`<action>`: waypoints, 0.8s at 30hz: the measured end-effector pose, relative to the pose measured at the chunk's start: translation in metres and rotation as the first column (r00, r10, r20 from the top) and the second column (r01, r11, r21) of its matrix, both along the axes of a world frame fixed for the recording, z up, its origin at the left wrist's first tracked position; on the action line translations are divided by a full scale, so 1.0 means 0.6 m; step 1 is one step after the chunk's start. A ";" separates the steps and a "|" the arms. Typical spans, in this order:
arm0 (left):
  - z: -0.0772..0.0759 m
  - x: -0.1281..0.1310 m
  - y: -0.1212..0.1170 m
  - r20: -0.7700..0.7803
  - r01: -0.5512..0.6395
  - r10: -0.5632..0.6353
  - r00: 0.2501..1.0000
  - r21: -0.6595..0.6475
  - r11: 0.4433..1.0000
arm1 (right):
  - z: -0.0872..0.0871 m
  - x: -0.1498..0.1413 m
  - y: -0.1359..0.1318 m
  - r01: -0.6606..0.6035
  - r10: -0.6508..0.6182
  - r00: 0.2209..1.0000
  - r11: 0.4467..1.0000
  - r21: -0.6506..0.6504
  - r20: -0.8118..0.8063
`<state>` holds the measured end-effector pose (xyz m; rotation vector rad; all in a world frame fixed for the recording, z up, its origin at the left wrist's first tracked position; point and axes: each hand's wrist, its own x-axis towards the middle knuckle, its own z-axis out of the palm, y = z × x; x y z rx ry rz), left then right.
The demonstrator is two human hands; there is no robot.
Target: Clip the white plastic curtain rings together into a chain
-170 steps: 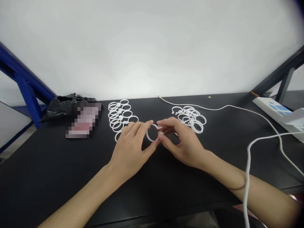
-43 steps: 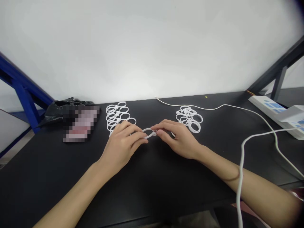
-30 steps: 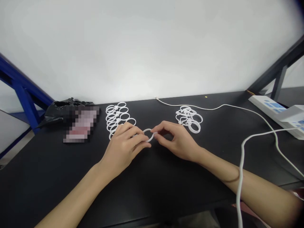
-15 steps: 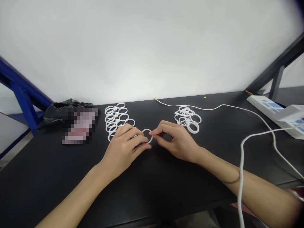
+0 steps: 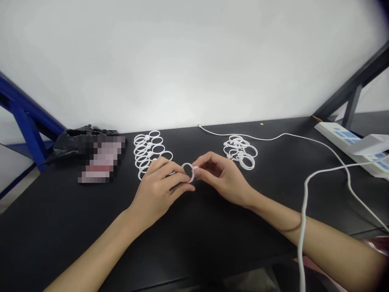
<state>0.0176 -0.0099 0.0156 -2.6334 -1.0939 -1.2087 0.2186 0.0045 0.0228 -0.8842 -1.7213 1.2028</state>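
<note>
A single white plastic ring (image 5: 189, 170) is held between both hands just above the black table (image 5: 194, 227). My left hand (image 5: 159, 188) pinches its left side, fingers closed around it. My right hand (image 5: 223, 178) pinches the ring's right side with thumb and forefinger. Behind my left hand lies a group of several white rings (image 5: 148, 152) laid in rows. Behind my right hand sits a smaller heap of white rings (image 5: 241, 150).
A black bag (image 5: 82, 136) and a blurred pink item (image 5: 100, 160) lie at the back left. A white cable (image 5: 304, 140) runs across the back right and down over my right forearm. A white power strip (image 5: 355, 144) sits far right. Blue frame (image 5: 24, 117) at left.
Both hands kept hold of the ring and turned it more on edge; over the last seconds it dropped flat towards the table, then tilted up again. The piles stayed put.
</note>
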 end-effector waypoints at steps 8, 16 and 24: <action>0.026 -0.073 0.032 0.180 -0.390 0.375 0.910 0.057 0.919 | 0.032 -0.046 0.101 0.004 -0.201 0.911 0.878 0.478 0.361; 0.024 -0.129 0.063 0.270 -0.584 0.615 0.741 -0.193 0.788 | 0.047 -0.182 0.234 -0.422 -0.260 0.516 0.752 0.507 0.816; 0.010 -0.131 0.082 0.257 -0.597 0.612 0.748 -0.140 0.790 | 0.045 -0.252 0.253 -0.604 -0.316 0.339 0.649 0.463 0.886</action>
